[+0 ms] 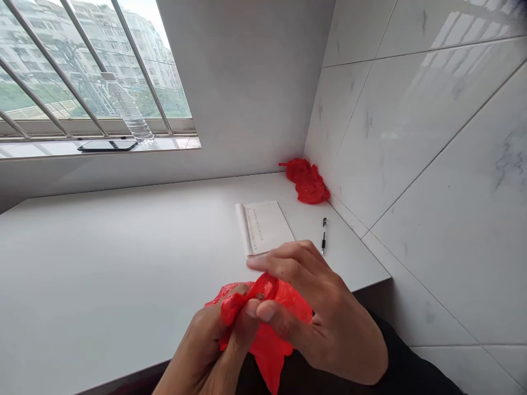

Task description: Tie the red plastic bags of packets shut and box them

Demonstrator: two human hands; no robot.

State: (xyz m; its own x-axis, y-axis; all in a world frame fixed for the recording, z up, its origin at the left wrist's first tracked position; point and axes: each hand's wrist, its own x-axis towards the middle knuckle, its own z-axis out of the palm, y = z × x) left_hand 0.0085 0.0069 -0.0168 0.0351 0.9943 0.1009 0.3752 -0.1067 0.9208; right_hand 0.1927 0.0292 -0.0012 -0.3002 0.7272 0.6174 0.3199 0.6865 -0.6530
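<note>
Pinching the dangling red bag within its grip, the left hand sits beside the unclenched right hand.

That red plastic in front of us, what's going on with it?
A person is working a piece of thin red plastic with bare hands at the edge of a white table. The left hand grips a bunched part of it; the right hand is close against it, thumb and fingers apart. The rest hangs loose below. Beyond lie a notepad, a pen and another crumpled red bundle in the corner.
</note>
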